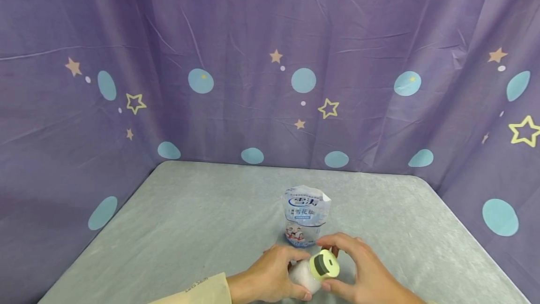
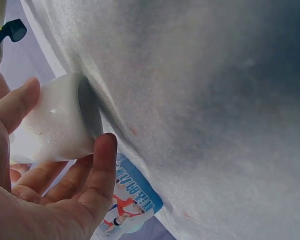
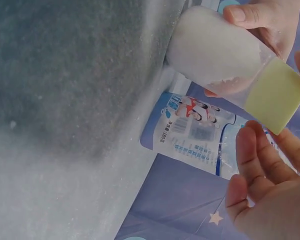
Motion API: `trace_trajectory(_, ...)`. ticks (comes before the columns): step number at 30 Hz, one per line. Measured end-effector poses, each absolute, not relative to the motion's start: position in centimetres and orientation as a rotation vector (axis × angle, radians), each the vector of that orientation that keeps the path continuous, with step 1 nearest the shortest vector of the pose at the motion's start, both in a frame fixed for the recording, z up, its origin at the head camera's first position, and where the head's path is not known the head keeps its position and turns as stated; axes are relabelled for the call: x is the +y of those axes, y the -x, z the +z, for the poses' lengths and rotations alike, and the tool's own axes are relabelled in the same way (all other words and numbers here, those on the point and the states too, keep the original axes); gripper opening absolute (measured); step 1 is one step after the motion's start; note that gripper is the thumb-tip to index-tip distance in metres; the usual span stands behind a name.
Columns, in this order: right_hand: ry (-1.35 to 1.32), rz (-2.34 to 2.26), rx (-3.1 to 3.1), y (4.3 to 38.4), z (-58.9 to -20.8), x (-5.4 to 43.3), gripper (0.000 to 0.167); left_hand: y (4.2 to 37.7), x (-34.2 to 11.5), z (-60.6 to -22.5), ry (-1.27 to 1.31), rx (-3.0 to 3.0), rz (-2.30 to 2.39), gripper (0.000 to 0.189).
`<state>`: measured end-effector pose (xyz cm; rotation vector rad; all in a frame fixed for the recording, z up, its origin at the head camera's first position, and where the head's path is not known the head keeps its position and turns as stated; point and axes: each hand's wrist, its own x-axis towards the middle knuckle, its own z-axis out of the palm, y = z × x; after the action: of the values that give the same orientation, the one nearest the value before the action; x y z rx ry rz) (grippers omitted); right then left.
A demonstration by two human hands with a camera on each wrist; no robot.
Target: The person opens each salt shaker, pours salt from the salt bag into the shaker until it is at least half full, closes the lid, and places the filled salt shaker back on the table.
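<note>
A clear seasoning bottle [image 1: 304, 276] filled with white grains leans in front of me at the front of the table, under a pale yellow-green screw cap [image 1: 330, 266] with a dark grey flip tab. My left hand [image 1: 276, 273] grips the bottle's body, thumb on one side and fingers on the other. Around the cap curl the thumb and fingers of my right hand [image 1: 367, 269]. The left wrist view shows the bottle's round base [image 2: 90, 107] tilted by the tabletop. Just behind the bottle stands a blue-and-white salt pouch [image 1: 305, 215], its lower part partly covered.
A pale grey cloth covers the table [image 1: 211, 210]. Purple curtains [image 1: 253, 27] with stars and blue dots hang behind the table and along both sides.
</note>
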<state>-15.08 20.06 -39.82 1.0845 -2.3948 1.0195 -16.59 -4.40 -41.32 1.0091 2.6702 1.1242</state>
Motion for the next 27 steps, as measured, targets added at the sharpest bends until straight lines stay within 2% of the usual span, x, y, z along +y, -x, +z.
trace_trajectory(27,-1.126,0.969,-2.29,15.46,-40.22,19.85,0.046,16.76,-4.46,-41.32,-0.961,2.615,1.15,0.051)
